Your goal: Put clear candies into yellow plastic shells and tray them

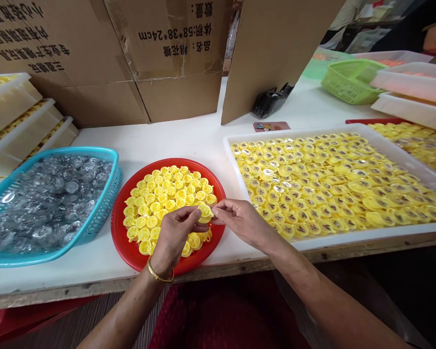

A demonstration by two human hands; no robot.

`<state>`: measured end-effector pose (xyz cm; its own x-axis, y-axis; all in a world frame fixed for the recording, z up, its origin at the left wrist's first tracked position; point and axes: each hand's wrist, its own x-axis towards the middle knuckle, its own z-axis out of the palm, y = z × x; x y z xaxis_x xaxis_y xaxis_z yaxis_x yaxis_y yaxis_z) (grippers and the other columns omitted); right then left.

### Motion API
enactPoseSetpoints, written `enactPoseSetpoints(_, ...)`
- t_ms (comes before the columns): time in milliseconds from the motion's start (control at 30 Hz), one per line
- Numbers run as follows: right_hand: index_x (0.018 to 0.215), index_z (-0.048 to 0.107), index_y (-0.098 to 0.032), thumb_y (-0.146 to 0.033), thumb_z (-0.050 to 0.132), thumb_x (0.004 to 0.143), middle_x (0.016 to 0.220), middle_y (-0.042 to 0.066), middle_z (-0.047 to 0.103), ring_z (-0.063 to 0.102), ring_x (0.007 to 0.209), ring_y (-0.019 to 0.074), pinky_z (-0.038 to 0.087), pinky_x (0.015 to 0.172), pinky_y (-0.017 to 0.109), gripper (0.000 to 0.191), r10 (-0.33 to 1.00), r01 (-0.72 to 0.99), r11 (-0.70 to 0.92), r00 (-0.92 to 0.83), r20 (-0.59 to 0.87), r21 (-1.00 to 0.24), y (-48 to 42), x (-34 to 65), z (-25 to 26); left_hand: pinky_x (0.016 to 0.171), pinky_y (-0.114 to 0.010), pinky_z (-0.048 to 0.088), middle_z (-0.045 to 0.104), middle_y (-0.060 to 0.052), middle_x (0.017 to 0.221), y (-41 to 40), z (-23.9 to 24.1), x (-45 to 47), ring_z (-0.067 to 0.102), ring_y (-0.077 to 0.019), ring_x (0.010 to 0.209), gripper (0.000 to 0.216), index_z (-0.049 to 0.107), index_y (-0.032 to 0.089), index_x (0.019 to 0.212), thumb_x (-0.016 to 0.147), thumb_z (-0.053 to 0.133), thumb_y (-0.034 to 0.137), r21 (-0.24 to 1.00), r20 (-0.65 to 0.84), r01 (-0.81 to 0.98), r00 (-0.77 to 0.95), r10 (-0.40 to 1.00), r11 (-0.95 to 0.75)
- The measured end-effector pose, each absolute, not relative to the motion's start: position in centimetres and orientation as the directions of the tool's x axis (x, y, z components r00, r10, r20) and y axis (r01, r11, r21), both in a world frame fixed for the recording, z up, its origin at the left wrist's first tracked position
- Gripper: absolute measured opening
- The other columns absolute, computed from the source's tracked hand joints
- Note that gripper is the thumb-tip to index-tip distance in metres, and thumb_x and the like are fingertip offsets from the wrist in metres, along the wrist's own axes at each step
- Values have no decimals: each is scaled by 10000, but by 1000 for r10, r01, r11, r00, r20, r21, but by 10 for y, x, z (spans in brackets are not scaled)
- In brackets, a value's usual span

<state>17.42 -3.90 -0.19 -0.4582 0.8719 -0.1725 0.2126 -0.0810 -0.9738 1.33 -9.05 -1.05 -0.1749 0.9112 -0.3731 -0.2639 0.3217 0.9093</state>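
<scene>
Both my hands meet over the near right part of a red round tray (120, 228) filled with small yellow plastic caps. My left hand (175, 234), with a gold bangle on the wrist, pinches one yellow cap (204, 212) between thumb and fingers. My right hand (241, 222) pinches the same cap from its right side, fingers closed. A large white tray (228, 144) to the right holds several rows of yellow caps with clear covers. A blue basket (101, 219) on the left is full of clear plastic pieces.
Big cardboard boxes (94, 58) stand along the back of the white table (189, 140). Stacked white trays (18, 121) sit far left. A green basket (350, 80), more white trays (414, 87) and a black tape dispenser (271, 101) lie at the back right.
</scene>
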Motion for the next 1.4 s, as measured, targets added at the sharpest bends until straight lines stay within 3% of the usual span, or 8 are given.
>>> enactPoseSetpoints(233,677,631,-173,-214,586,763,640,-16,630,565,604,114,425,555,212,105,853,457,165,-511,-106,-874,-33,173,12,583,-249,580,692,-17,688,-92,-4,17,682,-155,566,333,691,101,789,629,785,377,915,-375,-246,-221,900,321)
enactPoseSetpoints(433,610,597,-168,-118,558,731,576,-33,584,475,534,87,301,518,215,136,818,655,341,-561,-131,-674,-27,160,30,572,-230,577,671,-8,663,-94,-7,15,692,-164,577,297,665,90,763,632,770,335,919,-372,-238,-258,892,314)
enactPoseSetpoints(633,571,541,-167,-61,539,718,540,-35,547,426,505,80,236,514,238,181,747,690,495,-649,-148,-528,-25,147,41,546,-221,571,667,-3,656,-99,-8,9,694,-169,554,271,661,87,761,629,761,301,917,-380,-238,-283,880,320)
enactPoseSetpoints(900,601,513,-170,-105,550,735,542,-28,519,389,508,86,209,523,252,154,647,616,684,-760,-64,-390,-33,140,35,544,-211,572,667,2,626,-109,-10,-1,680,-146,522,231,656,90,718,619,753,276,911,-379,-277,-269,885,306)
enactPoseSetpoints(1033,594,467,-170,-85,536,720,537,-33,501,386,501,78,211,516,245,167,629,576,703,-777,-12,-417,-38,132,30,546,-202,570,663,10,617,-113,-10,-7,673,-131,517,215,658,95,706,613,748,266,916,-362,-284,-280,889,283)
enactPoseSetpoints(1200,596,464,-176,-65,531,707,530,-39,505,414,488,79,243,500,227,171,728,636,585,-686,-21,-502,-46,117,22,548,-205,575,643,30,597,-118,-12,-14,663,-121,496,199,645,103,691,600,752,244,910,-368,-311,-309,877,273)
enactPoseSetpoints(1400,647,562,-183,-139,543,764,625,-15,628,564,570,110,389,555,219,126,824,558,393,-567,10,-731,-41,116,15,553,-206,569,613,48,578,-125,-10,-22,681,-145,514,242,631,113,694,591,783,271,874,-408,-407,-318,856,266)
